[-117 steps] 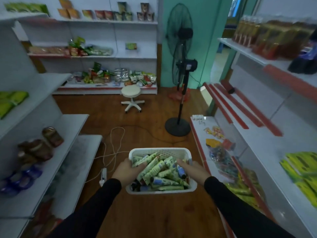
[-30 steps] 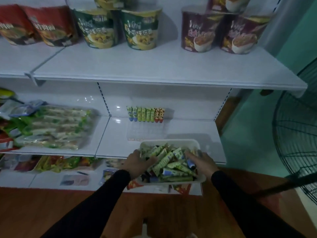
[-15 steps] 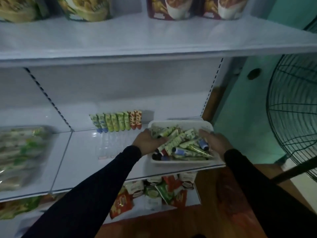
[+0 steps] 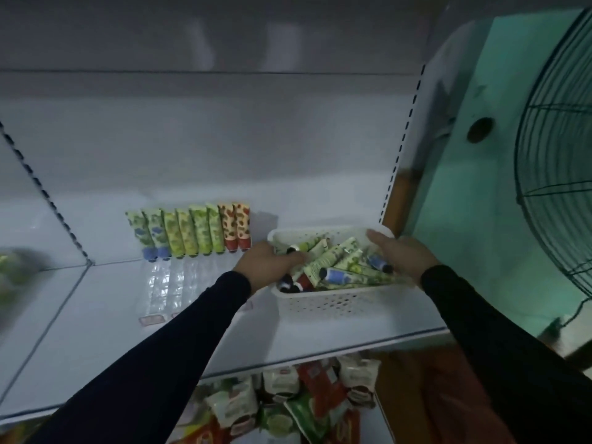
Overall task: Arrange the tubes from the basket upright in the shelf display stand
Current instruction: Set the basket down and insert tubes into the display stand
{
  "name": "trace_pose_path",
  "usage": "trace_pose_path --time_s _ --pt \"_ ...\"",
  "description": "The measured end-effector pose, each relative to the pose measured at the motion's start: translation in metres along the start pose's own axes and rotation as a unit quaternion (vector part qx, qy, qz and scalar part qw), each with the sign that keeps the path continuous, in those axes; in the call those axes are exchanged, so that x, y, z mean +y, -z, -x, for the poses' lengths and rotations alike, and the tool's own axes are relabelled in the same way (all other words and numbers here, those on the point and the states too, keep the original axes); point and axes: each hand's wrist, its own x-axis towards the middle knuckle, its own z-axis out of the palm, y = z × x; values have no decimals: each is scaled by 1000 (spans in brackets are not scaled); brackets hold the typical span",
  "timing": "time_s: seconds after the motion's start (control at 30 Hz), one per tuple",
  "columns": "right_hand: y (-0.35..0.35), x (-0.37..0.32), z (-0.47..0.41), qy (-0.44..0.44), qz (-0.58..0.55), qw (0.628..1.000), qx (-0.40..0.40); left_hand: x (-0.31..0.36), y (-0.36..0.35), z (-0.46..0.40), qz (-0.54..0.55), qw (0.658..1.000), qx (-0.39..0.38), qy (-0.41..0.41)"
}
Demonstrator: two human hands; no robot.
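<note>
Basket (image 4: 333,304) is sitting on the white shelf (image 4: 320,334), at its right end, loaded with tubes (image 4: 339,267) lying jumbled. Left hand (image 4: 269,264) is gripping the basket's left rim, fingers curling over the edge into the pile. Right hand (image 4: 400,256) is holding the right rim; its fingertips are hidden, so the grip is probably closed. Stand (image 4: 173,283), clear plastic, is lying just left of the basket. Eight tubes (image 4: 189,230) are standing upright, caps down, in its back row.
</note>
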Motion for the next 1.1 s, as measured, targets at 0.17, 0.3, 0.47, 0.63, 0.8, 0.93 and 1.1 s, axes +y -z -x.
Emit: trace_pose_path --time_s 0.17,0.3,0.47,0.63,0.8,0.93,1.1 --pt "-9 8 0 51 26 998 32 -13 -6 -7 5 999 29 -16" --pt "-10 10 1 53 8 997 56 -15 -12 1 -45 996 63 -40" --pt "-15 9 13 60 16 995 81 -9 -17 19 -133 985 87 -63" --pt "-20 2 35 124 30 978 163 -12 -9 28 -193 969 119 -98" --pt "-26 -10 49 199 83 964 155 -14 -1 11 -268 938 158 -153" --pt "-37 -13 38 176 148 966 119 -12 -7 -4 -290 930 156 -164" --pt "-36 -12 29 197 131 967 98 -8 -14 -21 -323 918 165 -161"
